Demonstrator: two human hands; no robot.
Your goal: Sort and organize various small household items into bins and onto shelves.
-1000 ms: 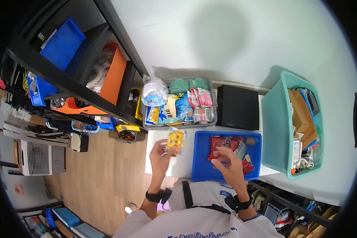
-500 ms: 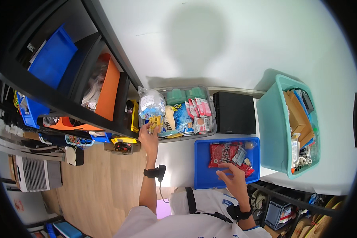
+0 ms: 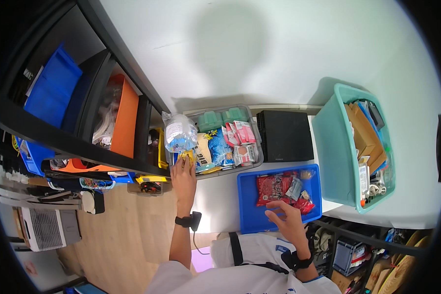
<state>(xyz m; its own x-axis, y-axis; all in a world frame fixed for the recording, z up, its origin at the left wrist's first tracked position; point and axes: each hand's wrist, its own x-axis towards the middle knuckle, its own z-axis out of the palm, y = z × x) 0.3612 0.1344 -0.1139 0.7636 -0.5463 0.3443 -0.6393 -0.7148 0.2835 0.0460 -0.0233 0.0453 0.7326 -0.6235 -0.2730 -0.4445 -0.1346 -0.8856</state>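
Note:
My left hand (image 3: 183,182) is at the near left corner of a grey see-through bin (image 3: 257,142), its fingers closed on a small yellow packet (image 3: 187,156). Beside the packet lies a clear plastic bag with white and blue contents (image 3: 180,132). The bin also holds a blue snack bag (image 3: 219,149), a cream-coloured bag (image 3: 204,150), pink-and-white packets (image 3: 242,132) and green containers (image 3: 210,120). My right hand (image 3: 288,220) hovers over the near right part of a blue tray (image 3: 252,218), open and holding nothing. A red bag (image 3: 271,190) and smaller packets (image 3: 294,188) lie in this tray.
A black box-shaped device (image 3: 285,137) stands right of the bin. Farther right is a tall mint-green tub (image 3: 335,152) with cardboard and loose items. A black-framed shelf (image 3: 63,132) with blue and orange bins rises at the left. A white wall backs the table.
The view has shifted slightly. My left hand has turned a little over the yellow packet at the bin's corner. My right hand stays above the blue tray.

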